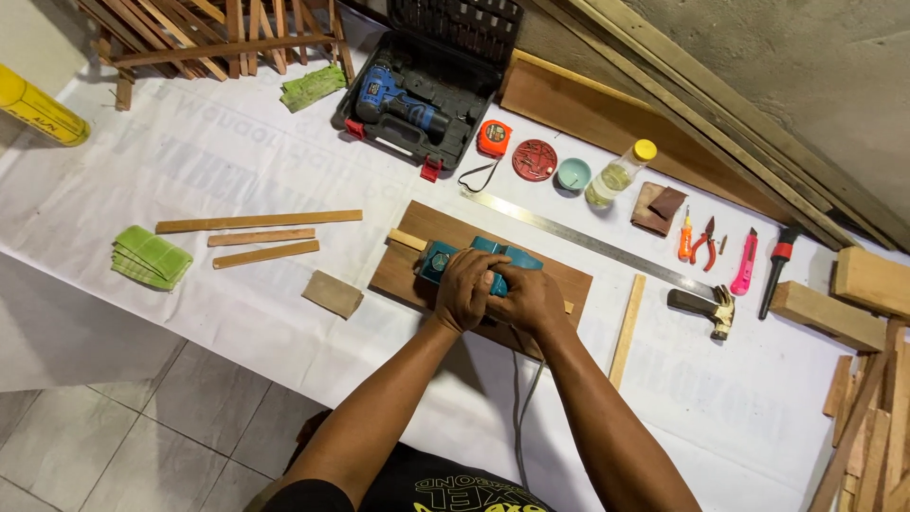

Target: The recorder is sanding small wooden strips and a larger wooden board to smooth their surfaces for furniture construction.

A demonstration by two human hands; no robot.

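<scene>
A teal electric planer (445, 258) rests on a thin wooden strip (408, 240) that lies on a brown board (417, 284). My left hand (466, 289) grips the planer's body from above. My right hand (531, 301) wraps its rear handle, touching the left hand. The planer's grey cord (521, 408) runs back toward me across the white sheet (237, 161). Most of the planer is hidden under both hands.
Three wooden strips (258, 237), folded green cloths (150, 256) and a sanding block (332, 293) lie left. A drill in its open case (408, 109), tape measure (493, 137), steel ruler (578, 239), oil bottle (616, 174), pliers (703, 244), cutter (744, 263) and hammer (706, 305) lie behind and right. Wood blocks (825, 313) are stacked at far right.
</scene>
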